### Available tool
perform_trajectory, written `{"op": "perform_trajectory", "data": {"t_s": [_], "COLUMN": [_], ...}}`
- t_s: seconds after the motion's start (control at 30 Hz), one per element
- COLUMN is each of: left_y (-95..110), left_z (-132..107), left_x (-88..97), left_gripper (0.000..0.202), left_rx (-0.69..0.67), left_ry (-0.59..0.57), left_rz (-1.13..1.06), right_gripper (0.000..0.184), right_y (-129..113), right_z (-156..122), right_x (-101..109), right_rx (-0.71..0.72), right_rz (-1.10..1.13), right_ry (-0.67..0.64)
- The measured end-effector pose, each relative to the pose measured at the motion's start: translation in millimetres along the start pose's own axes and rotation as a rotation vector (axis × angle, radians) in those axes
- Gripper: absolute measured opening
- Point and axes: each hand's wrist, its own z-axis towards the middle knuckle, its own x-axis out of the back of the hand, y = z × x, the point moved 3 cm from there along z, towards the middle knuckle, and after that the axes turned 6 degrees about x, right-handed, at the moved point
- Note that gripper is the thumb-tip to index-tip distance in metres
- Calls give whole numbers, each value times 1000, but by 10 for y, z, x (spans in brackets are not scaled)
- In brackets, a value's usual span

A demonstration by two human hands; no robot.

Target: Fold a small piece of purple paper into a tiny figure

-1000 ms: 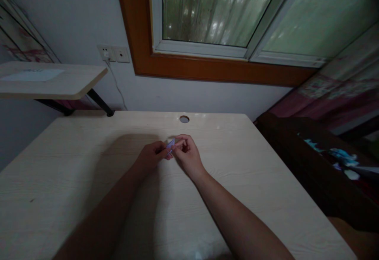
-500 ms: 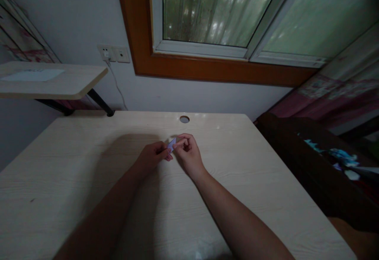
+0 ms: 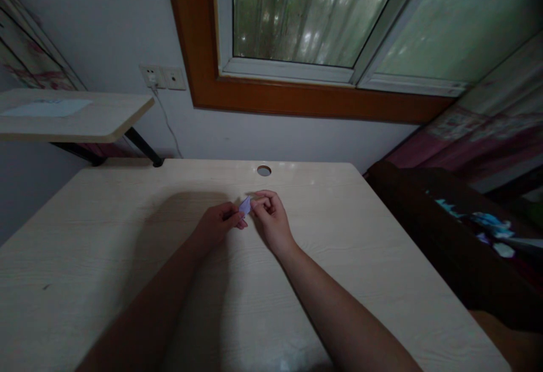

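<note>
One pale wood-grain worktop [image 3: 106,259] sits under the brown-framed window [image 3: 199,50], with a round cable hole [image 3: 263,170] near its far edge. Our left hand [image 3: 216,224] and right hand [image 3: 271,219] meet mid-worktop, just above the surface. Both are closed in a fingertip pinch on one small folded piece of lilac paper [image 3: 245,206] between them. We judge it featherlight, thin, easily creased or torn, and a bit slick. Best hold: folded edges and corners, thumb against forefinger, light pressure.
</note>
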Motion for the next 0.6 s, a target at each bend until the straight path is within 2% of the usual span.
{"op": "perform_trajectory", "data": {"t_s": [0.17, 0.37, 0.6], "left_y": [-33, -35, 7], "left_z": [10, 11, 1], "left_x": [16, 22, 16], "left_gripper": [26, 27, 26], "left_rx": [-8, -2, -16], "left_ry": [12, 32, 12], "left_rz": [1, 10, 49], "right_gripper": [19, 17, 24], "right_y": [-21, -46, 31], "right_z": [2, 2, -3], "right_x": [8, 3, -2], "right_rx": [-39, -27, -40], "right_rz": [-27, -225, -131], "right_ry": [9, -66, -31]}}
